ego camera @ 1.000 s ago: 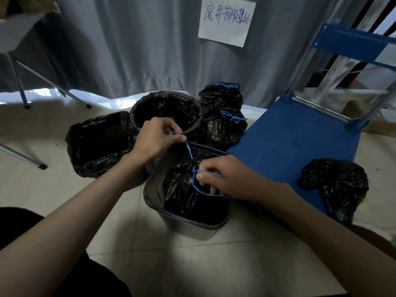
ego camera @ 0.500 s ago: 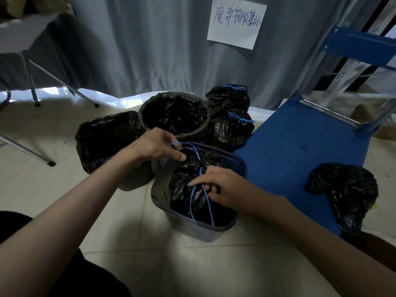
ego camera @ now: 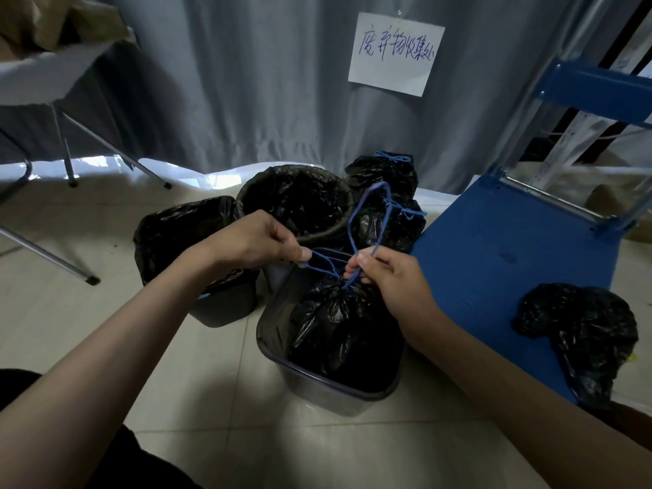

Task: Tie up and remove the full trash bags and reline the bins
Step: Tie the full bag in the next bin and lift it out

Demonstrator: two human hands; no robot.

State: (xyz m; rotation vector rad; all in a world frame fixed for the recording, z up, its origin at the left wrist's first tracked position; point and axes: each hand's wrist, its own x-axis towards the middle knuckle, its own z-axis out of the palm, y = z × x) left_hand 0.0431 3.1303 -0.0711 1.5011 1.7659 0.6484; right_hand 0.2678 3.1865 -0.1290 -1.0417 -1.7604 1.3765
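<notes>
- The left hand point(ego camera: 259, 241) pinches one end of the blue drawstring point(ego camera: 367, 220) between thumb and forefinger, just above the near bin's far rim.
- The right hand point(ego camera: 386, 277) grasps the other part of the drawstring, fingers curled round it; a tall loop of the cord rises from this hand toward 12 o'clock.
- Both strands meet at the gathered neck of the black trash bag point(ego camera: 338, 330), which sits inside the translucent square bin point(ego camera: 317, 386) on the tiled floor point(ego camera: 218, 400), at the centre of the view.
- At 10 o'clock from that bin stands a dark rectangular bin point(ego camera: 225, 305) lined with a black bag, touching or just beside it.
- At 12 o'clock stands a round bin point(ego camera: 296, 202), also lined in black, its mouth open.
- At 1 o'clock two tied black bags point(ego camera: 395, 220) lie stacked, each closed with a blue cord, against the grey curtain point(ego camera: 247, 82).
- At 3 o'clock a blue platform cart point(ego camera: 511, 262) carries a loose black bag point(ego camera: 578, 333) near its front edge.
- A white paper sign point(ego camera: 395, 54) with handwritten characters hangs on the curtain at 12 o'clock.
- At 10 o'clock, far off, stands a desk point(ego camera: 42, 79) on thin metal legs.
</notes>
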